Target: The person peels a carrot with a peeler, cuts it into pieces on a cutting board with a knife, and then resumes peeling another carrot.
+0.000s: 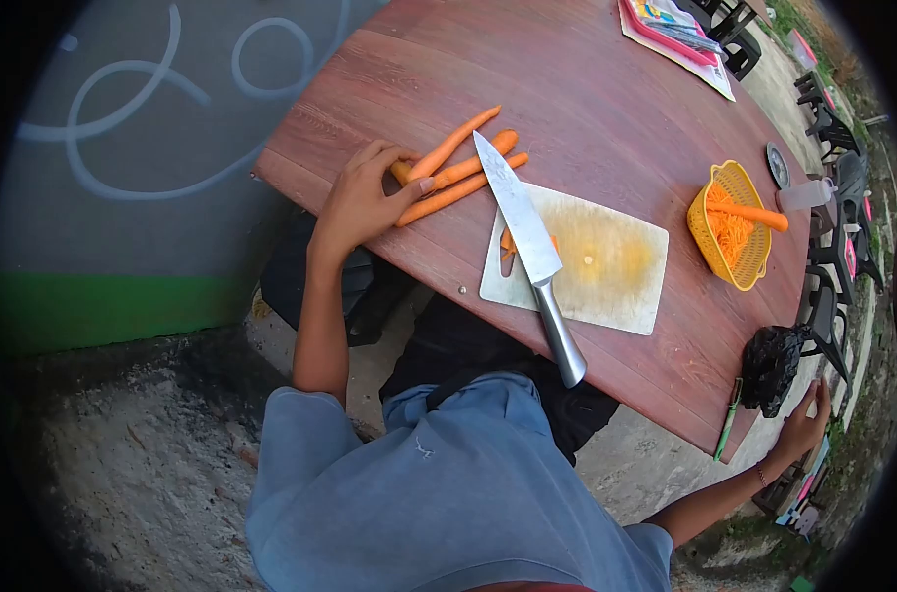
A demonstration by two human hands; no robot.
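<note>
Head view: the left hand [365, 197] rests on whole carrots [460, 173] at the left of the table [389, 89].
Its fingers bend over the carrots' near ends, perhaps so that these do not roll; how firmly they press, I cannot tell. Just beside, a chef's knife [518, 212] lies across the cutting board [648, 247], its handle reaching the table's near edge, where a sleeve could catch it. Bare wood between board and yellow basket [701, 234] gives room to move; the basket seems to collect the carrot shreds [730, 239]. Beyond the table's right edge, the right hand [802, 426] is spread, holding nothing visible, near a black plastic bag [770, 367].
</note>
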